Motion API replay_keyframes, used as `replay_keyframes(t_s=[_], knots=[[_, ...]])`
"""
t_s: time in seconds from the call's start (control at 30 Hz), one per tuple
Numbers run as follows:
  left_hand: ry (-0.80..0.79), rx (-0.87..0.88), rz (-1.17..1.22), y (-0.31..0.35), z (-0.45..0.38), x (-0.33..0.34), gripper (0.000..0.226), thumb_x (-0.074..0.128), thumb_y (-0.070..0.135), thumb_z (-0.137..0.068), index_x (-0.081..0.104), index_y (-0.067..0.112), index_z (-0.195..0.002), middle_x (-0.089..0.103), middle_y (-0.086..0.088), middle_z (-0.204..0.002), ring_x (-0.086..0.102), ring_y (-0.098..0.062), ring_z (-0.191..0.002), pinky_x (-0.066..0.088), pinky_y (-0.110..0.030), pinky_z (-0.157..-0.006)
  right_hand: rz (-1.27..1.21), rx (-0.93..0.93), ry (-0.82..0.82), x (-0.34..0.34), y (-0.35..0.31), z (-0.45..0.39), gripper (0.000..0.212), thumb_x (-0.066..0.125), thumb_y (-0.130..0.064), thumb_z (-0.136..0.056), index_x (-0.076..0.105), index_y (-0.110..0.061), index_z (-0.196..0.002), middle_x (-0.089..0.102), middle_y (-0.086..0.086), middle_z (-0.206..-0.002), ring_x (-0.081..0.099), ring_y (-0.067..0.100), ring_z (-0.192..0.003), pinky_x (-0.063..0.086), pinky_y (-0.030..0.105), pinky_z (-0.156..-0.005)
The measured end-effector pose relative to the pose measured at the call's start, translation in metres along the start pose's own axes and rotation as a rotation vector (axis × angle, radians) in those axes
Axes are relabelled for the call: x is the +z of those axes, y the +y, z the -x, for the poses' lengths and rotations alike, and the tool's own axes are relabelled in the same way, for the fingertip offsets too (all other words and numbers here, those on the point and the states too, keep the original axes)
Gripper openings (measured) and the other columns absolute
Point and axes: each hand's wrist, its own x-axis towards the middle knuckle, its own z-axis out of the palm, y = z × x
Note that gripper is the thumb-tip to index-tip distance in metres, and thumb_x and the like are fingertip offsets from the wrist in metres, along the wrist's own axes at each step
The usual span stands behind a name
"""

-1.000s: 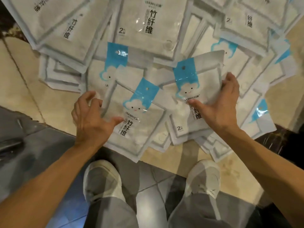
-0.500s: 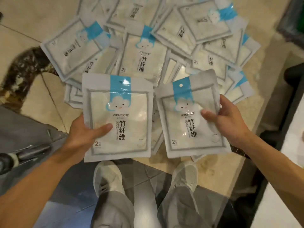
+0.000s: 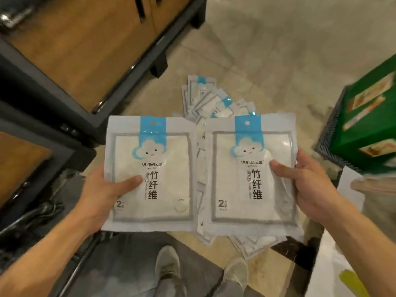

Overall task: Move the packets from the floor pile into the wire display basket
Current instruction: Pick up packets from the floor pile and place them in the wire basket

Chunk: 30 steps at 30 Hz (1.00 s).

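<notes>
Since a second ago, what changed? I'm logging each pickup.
Each hand took one packet off the floor pile and raised it: left hand grips the left packet, right hand the right packet. The pile's remaining packets stayed put.

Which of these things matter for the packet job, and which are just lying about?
Part of the job:
left hand, holding one packet
right hand, holding another packet
floor pile

Just lying about:
wooden shelving unit
green box
dark crate holding it
</notes>
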Motion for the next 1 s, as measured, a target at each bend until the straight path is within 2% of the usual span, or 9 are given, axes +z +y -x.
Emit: replay_keyframes(t_s=[0.07,0.17,0.27,0.4,0.47,0.57,0.7,0.83,1.0], knots=[[-0.004,0.054,0.008,0.056,0.029,-0.021,0.070,0.094,0.018,-0.055,0.066,0.018,-0.119,0.078,-0.006,-0.111,0.076,-0.030,-0.099,0.064,-0.046,-0.078,0.009,-0.022,-0.047,0.023,-0.050,0.028,0.032,0.063,0.005,-0.092,0.065,-0.009,-0.121,0.077,0.016,-0.111,0.075,0.036,-0.101,0.059,0.053,-0.087],[0.044,0.116,0.021,0.136,0.075,-0.059,0.082,0.100,0.025,-0.049,0.064,0.021,-0.122,0.077,-0.005,-0.112,0.076,-0.029,-0.098,0.064,-0.045,-0.074,0.018,-0.062,-0.116,0.060,-0.120,0.072,0.038,0.066,0.001,-0.091,0.062,-0.005,-0.128,0.077,0.018,-0.112,0.074,0.040,-0.103,0.059,0.057,-0.090],[0.112,0.193,0.059,0.207,0.127,-0.102,0.067,0.090,0.010,-0.064,0.063,0.019,-0.125,0.077,-0.006,-0.112,0.075,-0.032,-0.100,0.064,-0.045,-0.073,0.005,-0.094,-0.202,0.100,-0.189,0.121,0.038,0.068,0.002,-0.089,0.063,-0.009,-0.126,0.077,0.016,-0.109,0.076,0.034,-0.095,0.064,0.049,-0.081],[0.229,0.270,0.106,0.283,0.200,-0.157,0.087,0.102,0.035,-0.039,0.066,0.024,-0.118,0.078,-0.002,-0.109,0.077,-0.026,-0.095,0.064,-0.039,-0.069,0.027,-0.167,-0.345,0.158,-0.269,0.187,0.038,0.067,0.001,-0.090,0.064,-0.010,-0.127,0.078,0.013,-0.110,0.077,0.029,-0.093,0.064,0.038,-0.070],[0.308,0.298,0.129,0.312,0.240,-0.185,0.096,0.102,0.047,-0.026,0.069,0.027,-0.114,0.078,-0.003,-0.107,0.077,-0.027,-0.094,0.063,-0.045,-0.074,0.038,-0.202,-0.410,0.188,-0.301,0.220,0.039,0.067,0.001,-0.091,0.065,-0.011,-0.128,0.078,0.012,-0.111,0.077,0.028,-0.093,0.064,0.036,-0.068],[0.396,0.361,0.178,0.345,0.298,-0.221,0.108,0.101,0.053,-0.018,0.070,0.021,-0.115,0.079,-0.006,-0.104,0.077,-0.031,-0.091,0.062,-0.050,-0.075,0.032,-0.232,-0.491,0.231,-0.343,0.273,0.037,0.066,0.003,-0.091,0.066,-0.011,-0.125,0.078,0.013,-0.107,0.078,0.026,-0.084,0.062,0.035,-0.062],[0.489,0.450,0.251,0.379,0.378,-0.252,0.068,0.090,0.015,-0.052,0.066,0.015,-0.116,0.079,-0.007,-0.099,0.077,-0.029,-0.088,0.063,-0.036,-0.061,0.070,-0.296,-0.607,0.278,-0.381,0.333,0.035,0.067,0.002,-0.091,0.066,-0.010,-0.124,0.078,0.014,-0.109,0.078,0.028,-0.088,0.064,0.039,-0.065],[0.621,0.475,0.282,0.387,0.452,-0.273,0.077,0.094,0.026,-0.048,0.064,0.018,-0.118,0.080,-0.005,-0.097,0.078,-0.027,-0.086,0.063,-0.039,-0.063,0.100,-0.337,-0.745,0.313,-0.401,0.385,0.035,0.070,-0.001,-0.090,0.065,-0.010,-0.124,0.078,0.014,-0.110,0.078,0.030,-0.091,0.063,0.039,-0.064],[0.792,0.517,0.353,0.361,0.540,-0.274,0.055,0.083,0.007,-0.067,0.064,0.016,-0.118,0.079,-0.007,-0.098,0.077,-0.028,-0.085,0.064,-0.039,-0.063,0.124,-0.309,-0.957,0.340,-0.400,0.439,0.034,0.068,0.001,-0.092,0.064,-0.013,-0.123,0.078,0.014,-0.106,0.078,0.032,-0.087,0.063,0.043,-0.061]])
